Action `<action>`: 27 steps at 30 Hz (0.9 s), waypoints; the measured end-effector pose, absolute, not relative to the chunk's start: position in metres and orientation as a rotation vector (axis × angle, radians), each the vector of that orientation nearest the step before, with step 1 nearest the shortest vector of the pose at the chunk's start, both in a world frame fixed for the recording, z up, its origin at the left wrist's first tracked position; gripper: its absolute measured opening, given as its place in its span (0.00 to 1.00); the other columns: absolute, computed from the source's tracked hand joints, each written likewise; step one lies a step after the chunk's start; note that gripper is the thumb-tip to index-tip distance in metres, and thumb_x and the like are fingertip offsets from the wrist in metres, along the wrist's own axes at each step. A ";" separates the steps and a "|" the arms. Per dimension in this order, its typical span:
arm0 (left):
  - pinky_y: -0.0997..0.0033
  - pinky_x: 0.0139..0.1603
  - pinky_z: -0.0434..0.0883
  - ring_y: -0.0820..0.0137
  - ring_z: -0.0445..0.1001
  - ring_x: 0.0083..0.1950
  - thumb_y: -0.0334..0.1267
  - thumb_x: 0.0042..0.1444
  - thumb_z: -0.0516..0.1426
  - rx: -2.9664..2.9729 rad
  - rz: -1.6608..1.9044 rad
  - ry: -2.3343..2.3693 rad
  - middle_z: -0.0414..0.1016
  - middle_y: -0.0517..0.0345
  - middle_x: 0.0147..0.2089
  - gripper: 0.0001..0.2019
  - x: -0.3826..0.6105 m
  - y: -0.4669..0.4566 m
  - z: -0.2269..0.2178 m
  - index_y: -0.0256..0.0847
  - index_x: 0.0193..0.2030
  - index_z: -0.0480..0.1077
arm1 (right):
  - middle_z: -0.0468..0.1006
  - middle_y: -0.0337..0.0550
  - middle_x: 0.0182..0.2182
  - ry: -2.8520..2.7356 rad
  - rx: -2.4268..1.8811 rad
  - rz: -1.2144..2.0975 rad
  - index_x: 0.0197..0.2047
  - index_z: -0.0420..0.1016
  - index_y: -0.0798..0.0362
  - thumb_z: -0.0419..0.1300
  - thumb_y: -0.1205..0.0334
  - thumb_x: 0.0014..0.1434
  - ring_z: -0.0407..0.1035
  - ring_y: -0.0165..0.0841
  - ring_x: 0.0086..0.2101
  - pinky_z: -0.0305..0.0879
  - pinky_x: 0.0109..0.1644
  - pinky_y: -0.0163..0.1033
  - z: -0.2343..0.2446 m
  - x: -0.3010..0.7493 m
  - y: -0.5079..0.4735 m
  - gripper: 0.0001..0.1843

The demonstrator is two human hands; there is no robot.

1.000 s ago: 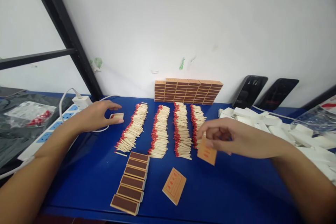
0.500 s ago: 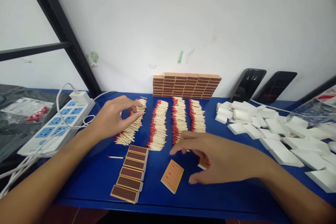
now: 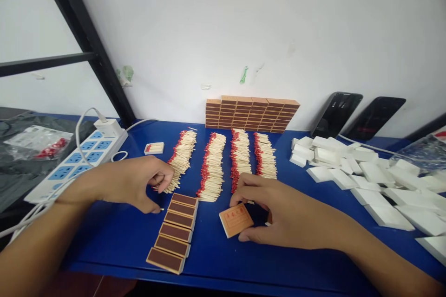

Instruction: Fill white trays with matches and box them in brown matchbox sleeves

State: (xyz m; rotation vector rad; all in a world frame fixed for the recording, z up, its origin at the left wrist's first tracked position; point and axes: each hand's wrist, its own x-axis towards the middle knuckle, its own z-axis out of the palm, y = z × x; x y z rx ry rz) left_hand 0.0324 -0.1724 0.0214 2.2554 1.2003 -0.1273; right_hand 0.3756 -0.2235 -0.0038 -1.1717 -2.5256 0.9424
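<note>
My left hand (image 3: 132,181) is over the left part of the table, thumb and fingers apart. By its thumb tip shows the pale end of a loose match (image 3: 162,209); the hand hides the rest. My right hand (image 3: 278,209) grips an orange-faced matchbox (image 3: 236,219) with red print, thumb at its near corner and fingertips at its far edge. Under the right palm, a second box (image 3: 269,218) is mostly hidden. Between the hands lies a slanting row of matchboxes (image 3: 174,229), dark striking sides up. Beyond it is a pile of red-tipped matches (image 3: 212,167).
More match piles (image 3: 183,153) flank it. A small white tray (image 3: 154,148) holds a few matches. Stacked matchboxes (image 3: 251,113) line the wall. White trays (image 3: 369,171) are heaped right, near two phones (image 3: 336,113). A power strip (image 3: 78,162) with cables lies left.
My left hand has moved down and left from the leftmost match pile to the loose match, uncovering the small tray. My right hand has closed on the matchbox, which has turned and shifted right.
</note>
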 end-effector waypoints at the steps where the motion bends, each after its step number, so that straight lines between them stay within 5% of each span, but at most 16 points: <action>1: 0.74 0.26 0.57 0.73 0.62 0.28 0.38 0.45 0.67 2.258 -0.112 1.213 0.66 0.66 0.29 0.11 0.032 -0.170 0.020 0.43 0.31 0.69 | 0.75 0.39 0.43 -2.514 -1.174 0.935 0.48 0.80 0.45 0.74 0.54 0.56 0.70 0.31 0.35 0.65 0.34 0.37 -0.004 0.375 -0.223 0.17; 9: 0.73 0.27 0.55 0.73 0.59 0.27 0.45 0.46 0.71 2.381 0.007 1.323 0.62 0.65 0.29 0.15 0.023 -0.156 0.026 0.43 0.31 0.71 | 0.75 0.41 0.44 -2.384 -1.150 0.895 0.51 0.80 0.44 0.71 0.45 0.60 0.68 0.32 0.36 0.67 0.37 0.39 -0.007 0.379 -0.216 0.19; 18: 0.71 0.27 0.57 0.71 0.63 0.28 0.39 0.39 0.72 2.326 -0.124 1.427 0.64 0.65 0.29 0.19 0.004 -0.147 0.019 0.44 0.31 0.66 | 0.75 0.42 0.43 -2.396 -1.174 0.777 0.48 0.79 0.45 0.71 0.48 0.61 0.69 0.33 0.34 0.66 0.34 0.38 -0.012 0.381 -0.210 0.16; 27: 0.72 0.27 0.56 0.74 0.58 0.27 0.54 0.47 0.73 2.423 0.106 1.313 0.61 0.67 0.26 0.23 0.017 -0.154 0.028 0.42 0.32 0.68 | 0.79 0.40 0.38 -2.361 -1.206 0.690 0.53 0.77 0.44 0.70 0.45 0.62 0.70 0.34 0.32 0.66 0.35 0.40 -0.010 0.375 -0.213 0.21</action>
